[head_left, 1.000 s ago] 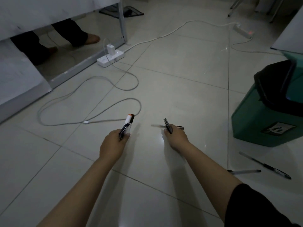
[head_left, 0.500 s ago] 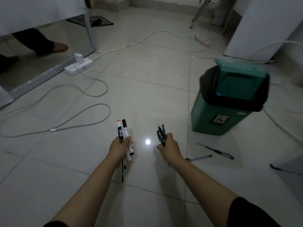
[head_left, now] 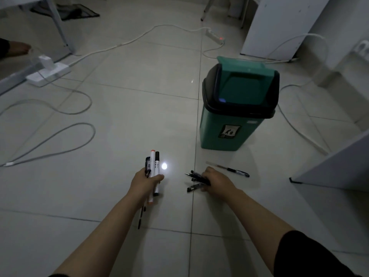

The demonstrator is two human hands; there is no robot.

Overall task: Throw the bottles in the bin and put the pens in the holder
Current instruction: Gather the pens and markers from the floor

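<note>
Head view, dim: left hand (head_left: pixel 145 183) grips markers and pens (head_left: pixel 152 166); right hand (head_left: pixel 216 182) holds dark pens (head_left: pixel 196 177) low at the floor. One pen (head_left: pixel 232 170) lies at its one o'clock. Green swing-lid bin (head_left: pixel 237 108) stands at twelve. No bottles remain visible; holder unseen, perhaps off-frame. Glossy pale tiles (head_left: pixel 139 96), loose cables (head_left: pixel 60 134).

Your right hand (head_left: pixel 216 183) covers the rear ends of its dark pens (head_left: pixel 196 177), so their count is unclear. The sticker (head_left: pixel 229 131) on the bin (head_left: pixel 229 134) is too small to read. The frame's left edge crops a bare foot (head_left: pixel 15 49).
</note>
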